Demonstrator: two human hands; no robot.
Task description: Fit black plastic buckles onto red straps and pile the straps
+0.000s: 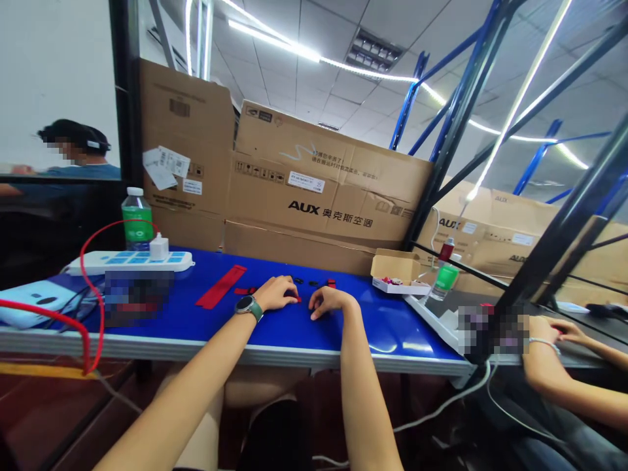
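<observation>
Head view takes in a wall of AUX air-conditioner cartons (324,176) stacked behind a blue-topped workbench (147,341), with blue and black steel racking (456,111) rising on the right. Beyond a dark-framed pane on the left sits another person (73,147), and far right a co-worker's hand (552,330), bracelet on the wrist, rests on a separate dark surface. Along the bench are a white power strip (130,262) with blue switches, a red cable (83,281) looping past it, a water bottle (137,219) with a green label, and a small open cardboard box (396,273) holding red bits. A long red strip (220,286) lies flat left of the hands, beside a pixelated patch (137,297). The left hand (275,293), a smartwatch (248,307) on its wrist, arches palm-down, fingers curled, tips right at a small red piece (298,299). The right hand (330,302) curls the same way just beside it, fingertips toward the tabletop. From here, I cannot tell whether either hand is pinching anything. Small dark parts (304,282) and a red clip (331,283) lie in a row just beyond the fingers.
</observation>
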